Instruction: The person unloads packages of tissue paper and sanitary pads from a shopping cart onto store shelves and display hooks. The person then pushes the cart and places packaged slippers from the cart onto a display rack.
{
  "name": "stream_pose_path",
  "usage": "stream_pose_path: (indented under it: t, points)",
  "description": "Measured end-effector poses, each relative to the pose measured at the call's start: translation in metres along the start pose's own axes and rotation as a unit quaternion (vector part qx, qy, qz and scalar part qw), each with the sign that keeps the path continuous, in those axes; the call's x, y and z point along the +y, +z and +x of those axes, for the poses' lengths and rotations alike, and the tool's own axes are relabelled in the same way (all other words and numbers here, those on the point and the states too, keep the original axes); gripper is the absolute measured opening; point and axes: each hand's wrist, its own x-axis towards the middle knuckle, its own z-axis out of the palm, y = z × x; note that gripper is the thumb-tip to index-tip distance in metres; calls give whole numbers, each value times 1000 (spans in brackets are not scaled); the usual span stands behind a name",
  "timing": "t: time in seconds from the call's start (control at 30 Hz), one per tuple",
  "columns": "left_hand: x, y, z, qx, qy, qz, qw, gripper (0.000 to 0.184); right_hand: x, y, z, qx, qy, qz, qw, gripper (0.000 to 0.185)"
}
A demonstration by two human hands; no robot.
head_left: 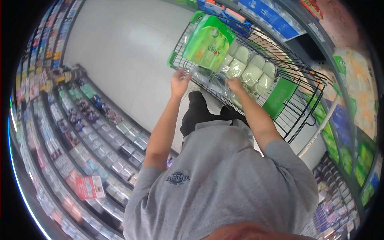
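Observation:
My left hand (181, 83) is at the near side of a wire shopping cart (290, 124), its fingers curled at the left end of a clear plastic package (209, 81). My right hand (235, 85) is closed on the other end of that package. Something dark shows inside the wrapping, but I cannot make out what it is. Pale green slippers (253, 72) in clear bags lie in the cart just beyond my right hand. A bright green pack (210, 43) with printed fruit rests at the cart's left end.
A green panel (280, 98) sits on the cart near its white handle (324, 122). Shelves of small packaged goods (92, 140) curve along the left, with a red and white sign (90, 187). Large packs (272, 18) line the right shelf. Pale floor (120, 52) lies between.

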Motion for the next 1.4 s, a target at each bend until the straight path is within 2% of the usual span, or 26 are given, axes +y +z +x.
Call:
stream_pose_path:
  t: [0.07,0.13,0.2,0.23,0.27,0.33,0.4,0.47,0.5,0.57,0.63,0.73,0.8,0.87,0.93,1.0,1.07,1.13,1.2,1.23,1.27,1.3,1.33,1.4]
  points:
    - [1,11,39,-5,22,26,999,60,-6,2,23,87,22,65,994,48]
    - [9,16,75,-9,46,56,997,65,-36,-14,29,91,49,112,988,49]
    - [21,23,108,-57,94,179,978,85,-46,-14,55,129,20,217,967,48]
    - [26,26,126,-89,96,194,972,89,-49,-17,66,75,37,249,965,53]
    - [29,28,141,-99,97,198,970,89,-56,-10,76,79,45,255,963,53]
    - [29,33,168,-227,-5,84,970,89,-55,16,102,120,83,327,934,61]
    - [15,42,187,-255,-17,77,964,93,-58,27,116,104,103,338,930,68]
    - [20,45,190,-210,47,137,967,94,-89,21,105,41,113,487,865,69]
    - [25,46,191,-220,52,142,964,94,-113,9,93,54,175,496,849,70]
    - [34,44,191,-253,124,170,944,91,-125,4,93,69,185,510,837,71]
    - [35,50,198,-267,124,150,944,88,-126,-3,94,93,193,521,826,73]
    - [45,50,204,-283,134,100,945,81,-127,-9,86,118,141,514,838,79]
    - [69,38,199,-294,28,36,955,74,-129,-11,73,156,184,403,883,82]
    - [65,30,214,-320,7,33,947,65,-163,-33,23,223,139,420,868,77]
    - [109,13,202,-344,-73,-45,935,70,-174,-49,-9,187,134,407,884,75]
    - [148,2,182,-352,-79,-58,931,70,-162,-46,-29,220,98,406,882,68]
    - [162,6,169,-363,-85,-70,925,70,-165,-64,-72,214,77,353,907,63]
    - [178,21,148,-402,13,-64,913,71,-152,-81,-109,211,82,394,891,59]
    - [216,45,107,-447,55,-38,892,72,-134,-106,-165,367,-33,323,872,66]
    - [234,62,90,-448,138,-1,883,69,-131,-125,-192,440,9,187,878,82]
    - [249,82,75,-452,220,32,864,66,-126,-141,-211,462,24,188,867,82]
    - [268,95,51,-487,234,30,841,69,-119,-153,-237,528,-25,86,845,88]
    - [274,107,26,-501,290,30,815,71,-112,-161,-272,581,-68,-22,811,94]
    - [299,130,-47,-553,359,16,752,75,-93,-181,-350,595,-53,-89,797,98]
